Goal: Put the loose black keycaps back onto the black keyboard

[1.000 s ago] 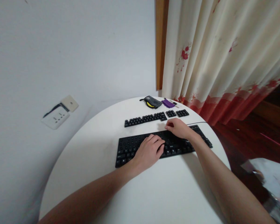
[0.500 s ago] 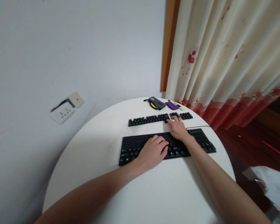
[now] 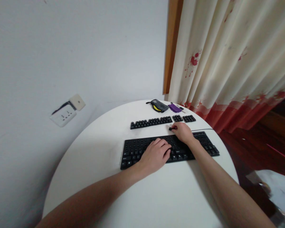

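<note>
A black keyboard point(image 3: 135, 148) lies across the table, its upper rows bare of caps and its lower rows still carrying some. On its middle rests my left hand point(image 3: 156, 153), fingers loosely bent and holding nothing visible. Beyond the keyboard's back edge, my right hand point(image 3: 181, 131) pinches a small black keycap point(image 3: 171, 129) low over the tabletop. Farther back stand loose keycaps in rows: a long group point(image 3: 152, 121), a small group point(image 3: 177, 118) and another at the right point(image 3: 189, 118).
The round white table point(image 3: 92, 152) carries a grey pouch with yellow point(image 3: 159, 105), a purple cloth-like item point(image 3: 174, 108) and small pale sticks at the back. A cable point(image 3: 201, 129) runs off to the right. Wall and curtain point(image 3: 204, 63) stand behind; a white bag point(image 3: 273, 186) lies lower right.
My right hand has drawn back from the small keycap group toward the keyboard, its fingers now closed on a keycap. My left hand stays in place.
</note>
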Demonstrator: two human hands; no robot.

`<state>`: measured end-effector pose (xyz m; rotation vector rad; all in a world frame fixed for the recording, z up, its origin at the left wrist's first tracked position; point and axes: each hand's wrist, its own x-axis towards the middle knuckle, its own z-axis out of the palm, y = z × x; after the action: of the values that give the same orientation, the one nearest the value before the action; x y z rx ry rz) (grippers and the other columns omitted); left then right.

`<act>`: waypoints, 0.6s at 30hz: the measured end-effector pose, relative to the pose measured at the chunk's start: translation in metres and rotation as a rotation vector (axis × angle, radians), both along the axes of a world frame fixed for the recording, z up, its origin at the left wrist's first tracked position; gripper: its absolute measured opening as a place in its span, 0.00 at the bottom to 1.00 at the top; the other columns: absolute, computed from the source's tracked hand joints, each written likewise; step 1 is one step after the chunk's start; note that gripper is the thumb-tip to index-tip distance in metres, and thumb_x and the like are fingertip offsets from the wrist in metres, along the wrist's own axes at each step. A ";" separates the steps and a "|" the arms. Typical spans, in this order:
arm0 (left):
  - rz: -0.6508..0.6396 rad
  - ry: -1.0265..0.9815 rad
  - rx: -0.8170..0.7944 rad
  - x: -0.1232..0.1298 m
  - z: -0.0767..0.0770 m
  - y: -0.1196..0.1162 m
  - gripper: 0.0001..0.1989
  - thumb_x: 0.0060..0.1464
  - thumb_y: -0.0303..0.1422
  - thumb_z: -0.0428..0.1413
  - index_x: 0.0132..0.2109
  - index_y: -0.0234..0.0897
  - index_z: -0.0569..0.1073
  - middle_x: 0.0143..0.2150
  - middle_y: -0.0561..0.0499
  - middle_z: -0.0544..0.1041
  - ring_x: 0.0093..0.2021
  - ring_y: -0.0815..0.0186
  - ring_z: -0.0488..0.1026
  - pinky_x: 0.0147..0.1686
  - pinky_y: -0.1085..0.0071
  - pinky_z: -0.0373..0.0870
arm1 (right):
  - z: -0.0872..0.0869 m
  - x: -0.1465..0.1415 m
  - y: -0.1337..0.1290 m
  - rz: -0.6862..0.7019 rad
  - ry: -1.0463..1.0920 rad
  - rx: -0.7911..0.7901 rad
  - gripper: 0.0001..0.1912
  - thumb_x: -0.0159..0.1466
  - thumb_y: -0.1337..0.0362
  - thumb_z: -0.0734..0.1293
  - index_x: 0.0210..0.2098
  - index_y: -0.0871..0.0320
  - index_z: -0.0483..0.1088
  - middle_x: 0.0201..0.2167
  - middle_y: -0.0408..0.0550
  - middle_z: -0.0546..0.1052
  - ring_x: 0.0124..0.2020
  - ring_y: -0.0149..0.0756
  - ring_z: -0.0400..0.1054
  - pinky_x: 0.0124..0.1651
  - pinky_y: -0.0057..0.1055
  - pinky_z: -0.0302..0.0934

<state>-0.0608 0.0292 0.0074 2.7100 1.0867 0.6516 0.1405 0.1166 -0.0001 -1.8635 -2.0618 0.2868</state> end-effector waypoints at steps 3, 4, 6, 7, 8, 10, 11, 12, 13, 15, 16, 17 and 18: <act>-0.024 -0.003 0.003 0.000 0.000 0.000 0.12 0.65 0.31 0.49 0.52 0.38 0.74 0.48 0.47 0.74 0.50 0.60 0.67 0.53 0.60 0.67 | 0.004 0.004 -0.003 -0.008 0.081 0.022 0.15 0.61 0.67 0.69 0.48 0.59 0.75 0.40 0.51 0.80 0.42 0.36 0.72 0.46 0.28 0.60; -0.041 -0.001 0.005 0.000 0.000 -0.001 0.13 0.66 0.31 0.49 0.53 0.38 0.74 0.49 0.47 0.74 0.51 0.60 0.67 0.53 0.60 0.67 | 0.008 0.007 -0.004 0.012 0.104 0.023 0.16 0.60 0.67 0.69 0.48 0.60 0.75 0.40 0.51 0.80 0.41 0.36 0.72 0.45 0.28 0.61; -0.073 0.010 0.007 0.000 0.001 -0.001 0.14 0.66 0.32 0.49 0.54 0.40 0.73 0.50 0.48 0.74 0.51 0.60 0.67 0.52 0.60 0.67 | 0.017 0.014 -0.010 0.087 0.126 0.000 0.14 0.59 0.69 0.69 0.45 0.62 0.77 0.39 0.51 0.81 0.40 0.37 0.72 0.45 0.28 0.61; -0.082 0.020 0.008 0.000 0.002 -0.001 0.14 0.66 0.33 0.49 0.54 0.40 0.74 0.50 0.48 0.74 0.51 0.59 0.67 0.52 0.60 0.67 | 0.023 0.018 -0.014 0.136 0.125 -0.026 0.12 0.59 0.69 0.69 0.43 0.61 0.78 0.38 0.51 0.81 0.39 0.37 0.73 0.45 0.28 0.62; -0.088 0.030 0.008 0.000 0.003 -0.002 0.13 0.66 0.33 0.50 0.53 0.40 0.74 0.50 0.48 0.74 0.51 0.59 0.66 0.52 0.60 0.67 | 0.028 0.021 -0.017 0.177 0.122 -0.063 0.11 0.58 0.69 0.69 0.40 0.61 0.79 0.36 0.50 0.81 0.38 0.37 0.73 0.44 0.28 0.62; -0.090 0.044 0.010 0.001 0.004 -0.002 0.13 0.66 0.33 0.50 0.52 0.40 0.75 0.50 0.48 0.73 0.51 0.59 0.66 0.52 0.59 0.67 | 0.038 0.027 -0.025 0.242 0.125 -0.153 0.09 0.57 0.70 0.69 0.37 0.60 0.79 0.34 0.48 0.81 0.36 0.37 0.73 0.42 0.28 0.63; -0.089 0.050 0.010 0.001 0.004 -0.002 0.13 0.66 0.33 0.50 0.52 0.40 0.75 0.50 0.48 0.73 0.51 0.59 0.66 0.52 0.59 0.67 | 0.041 0.029 -0.029 0.265 0.129 -0.203 0.09 0.56 0.70 0.69 0.37 0.60 0.79 0.32 0.48 0.81 0.34 0.36 0.73 0.40 0.27 0.63; -0.087 0.054 0.010 0.001 0.005 -0.002 0.13 0.66 0.33 0.50 0.52 0.40 0.74 0.50 0.48 0.73 0.51 0.59 0.66 0.52 0.59 0.67 | 0.044 0.030 -0.032 0.288 0.130 -0.252 0.09 0.55 0.70 0.69 0.36 0.60 0.79 0.31 0.47 0.81 0.33 0.36 0.72 0.38 0.27 0.63; -0.085 0.058 0.010 0.001 0.005 -0.002 0.13 0.66 0.33 0.50 0.53 0.40 0.74 0.50 0.48 0.73 0.51 0.59 0.66 0.51 0.60 0.67 | 0.046 0.031 -0.035 0.303 0.127 -0.297 0.09 0.54 0.70 0.69 0.36 0.60 0.79 0.30 0.46 0.80 0.32 0.35 0.72 0.36 0.27 0.63; -0.079 0.065 0.009 0.001 0.005 -0.002 0.13 0.66 0.33 0.50 0.54 0.41 0.73 0.50 0.48 0.73 0.51 0.59 0.66 0.51 0.60 0.67 | 0.049 0.030 -0.039 0.322 0.115 -0.365 0.10 0.53 0.70 0.69 0.35 0.59 0.79 0.30 0.46 0.80 0.31 0.35 0.72 0.35 0.27 0.62; -0.078 0.066 0.009 0.002 0.005 -0.002 0.13 0.66 0.33 0.50 0.54 0.41 0.73 0.50 0.48 0.73 0.51 0.60 0.66 0.51 0.61 0.67 | 0.050 0.030 -0.041 0.325 0.109 -0.390 0.10 0.53 0.70 0.69 0.35 0.59 0.79 0.30 0.45 0.80 0.32 0.36 0.72 0.35 0.27 0.62; -0.078 0.066 0.008 0.002 0.004 -0.002 0.13 0.66 0.33 0.50 0.54 0.42 0.73 0.50 0.48 0.72 0.51 0.60 0.66 0.50 0.61 0.67 | 0.050 0.029 -0.042 0.326 0.105 -0.409 0.10 0.53 0.70 0.70 0.35 0.59 0.79 0.30 0.45 0.80 0.32 0.36 0.73 0.35 0.26 0.62; -0.079 0.066 0.007 0.002 0.004 -0.002 0.13 0.66 0.33 0.49 0.54 0.42 0.73 0.50 0.48 0.72 0.51 0.60 0.66 0.50 0.61 0.67 | 0.050 0.028 -0.043 0.328 0.101 -0.423 0.10 0.52 0.70 0.70 0.35 0.58 0.79 0.30 0.45 0.80 0.33 0.36 0.73 0.35 0.27 0.63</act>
<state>-0.0589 0.0277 0.0114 2.7830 0.9866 0.5584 0.1683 0.0739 0.0504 -1.6642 -2.3663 0.9448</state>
